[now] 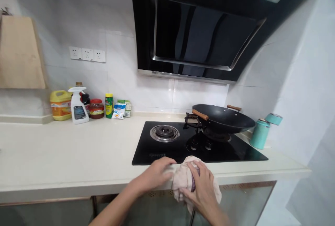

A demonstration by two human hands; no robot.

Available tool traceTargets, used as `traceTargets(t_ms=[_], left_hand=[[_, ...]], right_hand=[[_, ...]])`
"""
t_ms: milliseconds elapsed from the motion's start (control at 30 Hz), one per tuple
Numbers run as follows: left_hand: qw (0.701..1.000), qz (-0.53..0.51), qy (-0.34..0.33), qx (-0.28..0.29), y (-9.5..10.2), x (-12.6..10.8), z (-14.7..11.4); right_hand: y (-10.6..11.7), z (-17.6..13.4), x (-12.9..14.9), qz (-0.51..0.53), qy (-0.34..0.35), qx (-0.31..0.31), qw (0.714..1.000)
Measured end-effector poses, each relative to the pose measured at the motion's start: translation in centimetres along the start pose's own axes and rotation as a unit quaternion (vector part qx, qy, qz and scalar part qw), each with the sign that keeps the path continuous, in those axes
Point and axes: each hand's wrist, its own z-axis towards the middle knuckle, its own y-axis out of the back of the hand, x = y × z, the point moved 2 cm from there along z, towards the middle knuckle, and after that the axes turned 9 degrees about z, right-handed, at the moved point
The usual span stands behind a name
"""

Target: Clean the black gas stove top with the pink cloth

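Observation:
A bunched, pale pinkish cloth [181, 179] hangs over the counter's front edge, just before the black gas stove [172, 153]. My right hand [202, 187] is closed around it, and a dark purplish patch shows between the fingers. To the left of the cloth, my left hand [158, 173] is open above the counter edge with its fingers apart, not visibly holding anything. Behind both hands are the left burner [164, 133] and the stove knobs [193, 145]. A black wok [225, 119] with wooden handles sits on the right burner.
Along the back wall stand a yellow jug [60, 105], a white spray bottle [78, 109], a red-lidded jar [96, 109], a green shaker [109, 105] and small packets [119, 111]. A teal canister [260, 134] is at right. The black range hood [193, 34] overhangs the stove.

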Motion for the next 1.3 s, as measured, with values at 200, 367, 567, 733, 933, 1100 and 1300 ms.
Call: traceTargets(t_ms=[200, 367, 567, 733, 933, 1100, 1300], left_hand=[[0.962, 0.151, 0.126, -0.191, 4.3, 8.6, -3.1], [0.945, 0.210, 0.163, -0.191, 3.1, 12.3, -3.4], [0.944, 0.236, 0.145, -0.176, 2.8, 12.2, -3.3], [0.947, 0.231, 0.154, -0.164, 2.9, 11.6, -3.5], [0.945, 0.237, 0.153, -0.164, 2.7, 10.5, -3.6], [0.946, 0.245, 0.151, -0.153, 2.6, 9.8, -3.7], [0.943, 0.254, 0.150, -0.154, 2.4, 9.1, -3.7]], right_hand=[[-4.0, 4.0, 8.0, -0.077, -0.007, 0.049, 0.996], [-7.1, 6.8, 13.6, -0.044, 0.164, 0.122, 0.978], [-4.1, 6.4, 10.0, 0.102, 0.149, -0.045, 0.983], [-0.9, 4.8, 5.6, 0.017, 0.018, -0.080, 0.997], [0.7, 1.6, 3.0, -0.026, -0.002, 0.044, 0.999], [0.9, 1.8, 3.3, -0.032, -0.016, 0.072, 0.997], [1.2, 3.4, 6.1, 0.039, 0.034, 0.103, 0.993]])
